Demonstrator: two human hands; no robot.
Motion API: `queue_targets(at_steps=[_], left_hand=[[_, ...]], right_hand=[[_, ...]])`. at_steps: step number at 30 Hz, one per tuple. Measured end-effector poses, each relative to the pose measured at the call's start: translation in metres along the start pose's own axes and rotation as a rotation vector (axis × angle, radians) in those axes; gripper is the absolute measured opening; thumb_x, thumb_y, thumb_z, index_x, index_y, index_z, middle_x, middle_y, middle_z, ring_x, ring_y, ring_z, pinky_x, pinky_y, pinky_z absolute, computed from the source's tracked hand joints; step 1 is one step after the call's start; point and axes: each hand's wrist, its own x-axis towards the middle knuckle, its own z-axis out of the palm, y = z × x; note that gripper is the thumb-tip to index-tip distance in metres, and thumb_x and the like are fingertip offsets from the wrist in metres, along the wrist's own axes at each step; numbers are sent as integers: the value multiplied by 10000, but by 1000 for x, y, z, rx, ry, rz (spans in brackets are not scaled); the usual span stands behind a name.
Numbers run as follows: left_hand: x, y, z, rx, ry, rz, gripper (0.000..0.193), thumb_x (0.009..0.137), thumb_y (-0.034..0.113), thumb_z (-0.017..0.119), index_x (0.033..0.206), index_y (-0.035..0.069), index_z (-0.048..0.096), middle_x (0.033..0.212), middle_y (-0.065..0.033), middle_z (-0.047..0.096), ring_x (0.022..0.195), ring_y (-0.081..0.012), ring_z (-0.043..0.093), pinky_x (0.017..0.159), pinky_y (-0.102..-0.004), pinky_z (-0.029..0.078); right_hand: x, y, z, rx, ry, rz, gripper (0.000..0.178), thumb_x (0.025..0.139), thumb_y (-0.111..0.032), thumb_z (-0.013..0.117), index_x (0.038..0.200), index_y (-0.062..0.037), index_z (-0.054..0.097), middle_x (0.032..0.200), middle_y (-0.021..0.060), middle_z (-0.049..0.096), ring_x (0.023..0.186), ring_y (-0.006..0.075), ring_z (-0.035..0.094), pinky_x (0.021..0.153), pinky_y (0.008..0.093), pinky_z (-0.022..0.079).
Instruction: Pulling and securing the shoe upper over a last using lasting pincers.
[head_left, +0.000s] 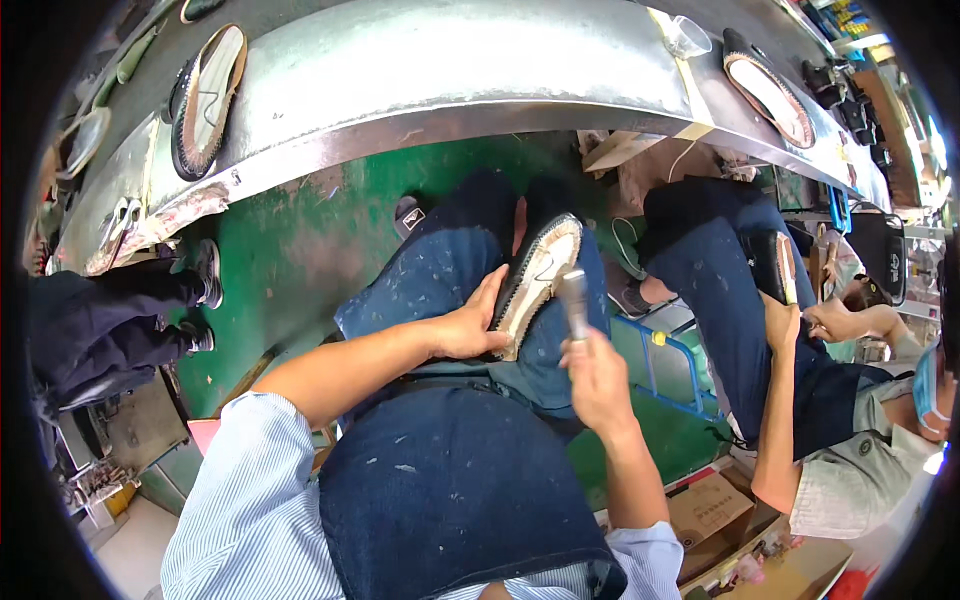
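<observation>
A dark shoe upper [540, 274] lies across my lap with its pale underside facing up and dark gathered edging around the rim. My left hand [474, 322] grips its near end, fingers along the left side and the thumb over the edge. In my right hand [598, 378] is a hammer [572, 298], its fingers wrapped round the handle. The metal head is over or beside the shoe's right edge; I cannot tell whether it touches.
Ahead runs a long metal-topped bench [440, 60] bearing a shoe [208, 105] at left, another shoe [768, 95] at right and a clear cup [688, 38]. A co-worker [850, 440] sits on my right, holding a shoe [772, 262]. Below are a blue metal frame [655, 365] and a cardboard box [708, 508].
</observation>
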Motion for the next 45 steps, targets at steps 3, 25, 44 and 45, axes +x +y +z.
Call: queue_targets(at_steps=[3, 25, 44, 45], left_hand=[[2, -1, 0, -55, -10, -19, 1137, 868, 161, 731, 1578, -21, -138, 1656, -283, -26, 1566, -354, -1, 1266, -391, 98], [44, 86, -64, -420, 95, -23, 474, 998, 325, 661, 1335, 10, 552, 1170, -35, 641, 1073, -107, 558, 926, -294, 478], [68, 158, -465, 1377, 940, -160, 643, 1026, 462, 487, 1474, 2, 457, 1589, -223, 360, 1510, -420, 245, 1233, -516, 205], [65, 155, -469, 1435, 908, -138, 616, 1024, 440, 496, 1451, -4, 477, 1581, -224, 372, 1501, -425, 264, 1227, -516, 220]], right_hand=[[4, 6, 8, -26, -2, 0, 300, 1041, -227, 523, 1106, 57, 593, 878, 232, 650, 788, 365, 671, 718, 439, 529], [3, 90, 23, 913, 68, 379, 541, 1082, -489, 396, 1164, 22, 553, 912, 120, 650, 712, 197, 677, 416, 232, 462], [31, 89, 22, 1003, 21, 444, 640, 1072, -535, 363, 1139, 71, 558, 888, 156, 666, 682, 246, 695, 404, 270, 482], [30, 87, 21, 991, 32, 420, 646, 1070, -539, 369, 1136, 75, 559, 887, 158, 666, 677, 247, 693, 405, 272, 481]])
